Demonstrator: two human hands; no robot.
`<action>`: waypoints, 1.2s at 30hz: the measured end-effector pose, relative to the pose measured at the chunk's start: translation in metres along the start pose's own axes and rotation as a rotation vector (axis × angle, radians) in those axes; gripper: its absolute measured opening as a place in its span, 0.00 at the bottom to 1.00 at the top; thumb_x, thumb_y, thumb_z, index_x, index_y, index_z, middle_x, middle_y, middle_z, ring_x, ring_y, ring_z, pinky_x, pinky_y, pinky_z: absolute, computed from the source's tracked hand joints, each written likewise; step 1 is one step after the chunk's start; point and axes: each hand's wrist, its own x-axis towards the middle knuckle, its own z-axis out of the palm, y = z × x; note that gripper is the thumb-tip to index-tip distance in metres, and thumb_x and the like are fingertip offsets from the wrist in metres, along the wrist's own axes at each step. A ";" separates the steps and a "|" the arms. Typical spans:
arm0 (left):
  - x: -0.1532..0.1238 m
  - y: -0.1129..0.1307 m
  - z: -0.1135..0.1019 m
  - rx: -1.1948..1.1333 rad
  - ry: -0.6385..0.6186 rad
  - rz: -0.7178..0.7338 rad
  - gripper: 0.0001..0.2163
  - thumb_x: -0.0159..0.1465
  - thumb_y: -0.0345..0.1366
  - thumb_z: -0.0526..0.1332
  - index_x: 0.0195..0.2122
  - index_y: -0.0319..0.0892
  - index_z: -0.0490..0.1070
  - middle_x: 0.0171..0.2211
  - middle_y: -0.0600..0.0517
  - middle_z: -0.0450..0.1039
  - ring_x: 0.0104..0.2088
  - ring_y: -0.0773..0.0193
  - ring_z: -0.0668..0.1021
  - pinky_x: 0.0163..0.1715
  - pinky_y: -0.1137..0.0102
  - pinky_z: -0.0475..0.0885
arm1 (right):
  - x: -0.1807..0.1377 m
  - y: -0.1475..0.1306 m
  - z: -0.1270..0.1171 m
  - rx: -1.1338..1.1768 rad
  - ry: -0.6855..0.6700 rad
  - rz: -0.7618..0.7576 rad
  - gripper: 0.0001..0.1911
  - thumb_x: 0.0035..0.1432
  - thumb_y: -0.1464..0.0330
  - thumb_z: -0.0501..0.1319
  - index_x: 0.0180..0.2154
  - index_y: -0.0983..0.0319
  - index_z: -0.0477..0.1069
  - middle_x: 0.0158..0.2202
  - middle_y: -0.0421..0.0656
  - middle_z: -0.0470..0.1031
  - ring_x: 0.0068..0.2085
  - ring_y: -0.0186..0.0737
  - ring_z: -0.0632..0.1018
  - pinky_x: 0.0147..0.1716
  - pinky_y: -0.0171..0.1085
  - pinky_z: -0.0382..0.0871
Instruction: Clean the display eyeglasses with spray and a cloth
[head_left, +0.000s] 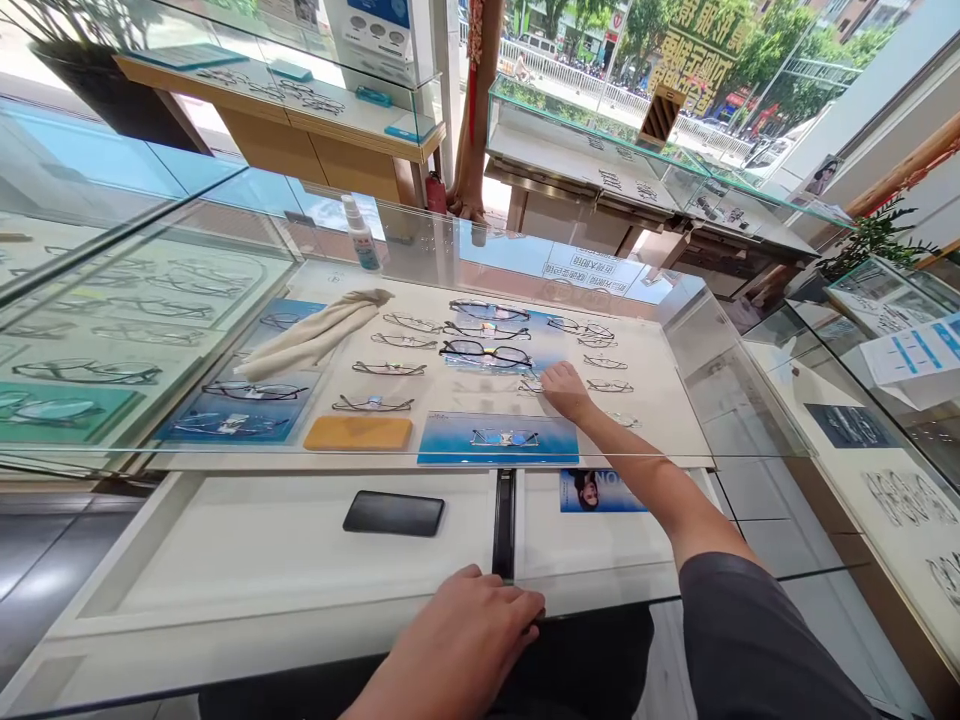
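My right hand [564, 392] reaches over the display case with its fingers closed at the end of a thin-framed pair of eyeglasses [529, 384]; the fingertips are partly hidden. Just left of it are black-rimmed eyeglasses [487, 353]. Nearer to me, rimless eyeglasses [505, 438] rest on a blue card [446, 440]. My left hand [476, 625] is closed over the front edge of the pulled-out white drawer [247, 580]. Inside that drawer, a black phone [394, 513] lies to the left of the dark divider [505, 520].
A beige cloth [315, 335] and a spray bottle [361, 235] are at the left on the glass. An orange glasses case [358, 433] is near the front. Several more eyeglasses lie in rows. Other glass cases [600, 170] stand beyond and to the right.
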 end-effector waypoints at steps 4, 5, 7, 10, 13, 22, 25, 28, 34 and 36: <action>0.000 -0.001 0.001 -0.006 -0.004 0.012 0.10 0.79 0.33 0.56 0.46 0.47 0.78 0.43 0.51 0.86 0.43 0.48 0.86 0.44 0.58 0.69 | -0.008 -0.006 0.002 0.002 -0.017 -0.027 0.18 0.70 0.81 0.51 0.46 0.66 0.80 0.46 0.55 0.81 0.51 0.53 0.74 0.68 0.52 0.58; 0.000 -0.001 0.001 -0.009 0.000 0.012 0.10 0.79 0.33 0.56 0.46 0.47 0.78 0.43 0.51 0.86 0.43 0.48 0.86 0.44 0.58 0.69 | -0.009 -0.006 0.002 0.002 -0.025 -0.023 0.18 0.70 0.81 0.52 0.46 0.66 0.80 0.46 0.55 0.82 0.51 0.53 0.74 0.68 0.52 0.57; 0.000 0.000 0.000 -0.015 0.003 0.013 0.11 0.79 0.33 0.56 0.46 0.48 0.78 0.43 0.51 0.86 0.43 0.49 0.86 0.44 0.58 0.69 | -0.010 -0.007 0.000 0.004 -0.043 -0.013 0.17 0.70 0.81 0.53 0.46 0.66 0.80 0.47 0.55 0.82 0.51 0.53 0.75 0.69 0.51 0.56; 0.000 0.001 -0.002 -0.011 -0.013 0.012 0.11 0.79 0.33 0.56 0.47 0.47 0.79 0.43 0.50 0.86 0.44 0.49 0.86 0.44 0.58 0.69 | -0.009 -0.006 -0.003 0.013 -0.075 0.001 0.15 0.69 0.80 0.55 0.46 0.66 0.80 0.47 0.55 0.82 0.51 0.53 0.75 0.69 0.51 0.55; 0.001 0.001 -0.002 -0.002 -0.025 0.004 0.11 0.79 0.33 0.56 0.47 0.47 0.79 0.44 0.49 0.87 0.44 0.48 0.86 0.45 0.59 0.69 | -0.007 -0.007 -0.006 0.031 -0.102 0.017 0.14 0.70 0.78 0.56 0.46 0.67 0.80 0.48 0.56 0.82 0.52 0.54 0.75 0.68 0.51 0.55; 0.000 0.002 -0.002 -0.004 -0.028 -0.001 0.12 0.79 0.34 0.55 0.48 0.48 0.79 0.44 0.50 0.87 0.44 0.48 0.86 0.45 0.57 0.69 | -0.012 -0.008 -0.028 0.112 -0.164 0.005 0.13 0.71 0.68 0.59 0.45 0.67 0.81 0.50 0.58 0.81 0.54 0.57 0.74 0.60 0.49 0.61; -0.001 0.002 -0.003 -0.001 -0.024 -0.004 0.11 0.79 0.33 0.56 0.48 0.48 0.79 0.44 0.50 0.87 0.44 0.47 0.86 0.44 0.58 0.69 | -0.014 -0.002 -0.037 0.118 -0.162 0.005 0.15 0.72 0.70 0.57 0.47 0.67 0.82 0.53 0.59 0.81 0.57 0.57 0.74 0.62 0.50 0.60; -0.001 0.002 -0.002 -0.007 -0.016 0.000 0.10 0.79 0.32 0.57 0.47 0.48 0.79 0.44 0.51 0.87 0.44 0.48 0.86 0.43 0.58 0.68 | -0.012 0.009 -0.045 0.117 -0.133 0.031 0.19 0.74 0.70 0.54 0.53 0.67 0.81 0.57 0.59 0.81 0.61 0.58 0.73 0.66 0.52 0.57; -0.001 -0.003 0.004 -0.026 0.030 0.022 0.10 0.78 0.32 0.57 0.47 0.48 0.79 0.43 0.52 0.86 0.43 0.51 0.86 0.42 0.60 0.66 | 0.006 0.024 -0.046 0.069 -0.073 0.161 0.22 0.73 0.72 0.52 0.60 0.67 0.78 0.65 0.60 0.77 0.68 0.61 0.68 0.71 0.57 0.53; -0.001 -0.004 0.005 -0.028 0.026 0.027 0.10 0.78 0.31 0.57 0.46 0.47 0.79 0.42 0.52 0.86 0.42 0.51 0.86 0.41 0.61 0.66 | 0.014 0.025 -0.040 0.049 -0.074 0.193 0.22 0.72 0.73 0.52 0.60 0.68 0.78 0.64 0.61 0.77 0.68 0.62 0.67 0.71 0.59 0.53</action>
